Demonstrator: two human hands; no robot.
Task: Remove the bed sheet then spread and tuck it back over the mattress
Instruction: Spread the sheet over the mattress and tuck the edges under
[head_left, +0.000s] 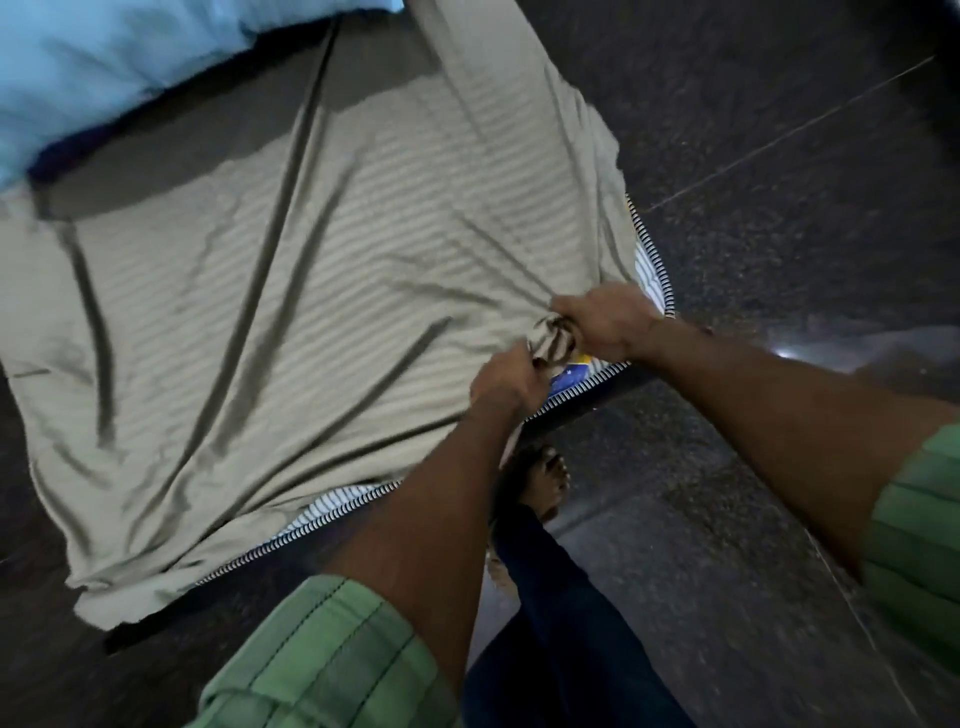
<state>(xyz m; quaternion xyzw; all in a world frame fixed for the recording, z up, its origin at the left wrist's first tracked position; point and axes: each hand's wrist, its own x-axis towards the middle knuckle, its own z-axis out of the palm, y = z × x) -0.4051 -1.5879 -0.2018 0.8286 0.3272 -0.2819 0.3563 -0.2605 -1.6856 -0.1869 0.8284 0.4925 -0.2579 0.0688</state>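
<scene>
While the olive striped bed sheet (291, 291) lies spread over most of the mattress (650, 270), its near corner is bunched into a twist and gripped by both hands. The left hand (506, 382) is curled round the lower part of the bunch; the right hand (605, 325) is clenched on its upper part, right at the mattress corner. Striped mattress ticking and a blue-yellow label (569, 371) are exposed at that corner, and a strip of ticking shows along the near edge, so nothing is tucked there. Along the right edge the sheet hangs over the side; whether it is tucked cannot be told. A loose sheet corner droops off the near-left corner toward the dark floor (779, 156). Diagonal creases run across the top surface. A light blue pillow (78, 67) sits at the far-left corner on the sheet. Whether the removal step is already done cannot be read from this view. Judged status: either the corner is being pulled off at the start, or it is being knotted for tucking late on. Either way, tucking of the near edge and both near corners is judged outstanding.
</scene>
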